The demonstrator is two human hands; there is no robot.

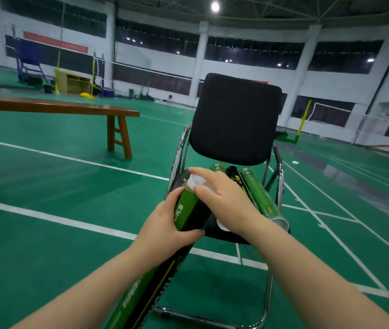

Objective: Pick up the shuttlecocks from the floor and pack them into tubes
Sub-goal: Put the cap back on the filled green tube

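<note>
My left hand [165,224] grips a long green and black shuttlecock tube [188,217] near its upper end; the tube slants from the bottom of the view up toward the chair. My right hand [219,193] holds a white round cap [197,181] at the tube's open mouth, fingers curled over it. Several more tubes lie on the chair seat: a black one [233,176], a green one [260,198] with its open end toward me, and another green end [217,167] behind my right hand. A white cap [222,226] lies on the seat under my right wrist. No shuttlecock shows.
A black padded chair [233,119] with a chrome frame stands straight ahead. A wooden bench [53,108] is at the left. Green court floor [70,186] with white lines lies all around. Yellow net posts [303,119] stand farther off.
</note>
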